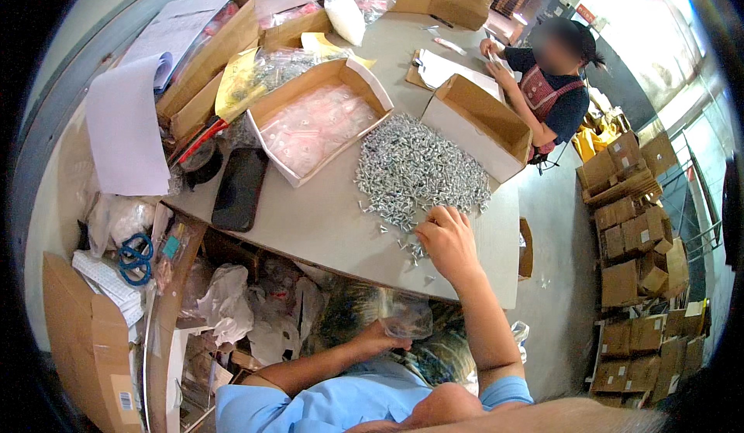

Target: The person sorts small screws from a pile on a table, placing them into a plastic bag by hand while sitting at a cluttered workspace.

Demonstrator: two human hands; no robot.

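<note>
A large heap of small silver screws (415, 166) lies on the grey table (333, 228). My right hand (449, 243) is at the heap's near edge, its fingers curled down onto a few screws; the fingertips are partly hidden. Several loose screws lie beside it toward the front edge. Below that edge, close to my body, my left hand (378, 340) holds a clear plastic bag (408, 318) by its side. What the bag contains cannot be made out.
Behind the heap stand a shallow carton of small clear bags (364, 77) and a white open box (473, 139). A black phone (239, 189) lies left. Blue-handled scissors (136, 260) rest lower left. Across the table is another person (554, 84); stacked cartons (632, 239) stand right.
</note>
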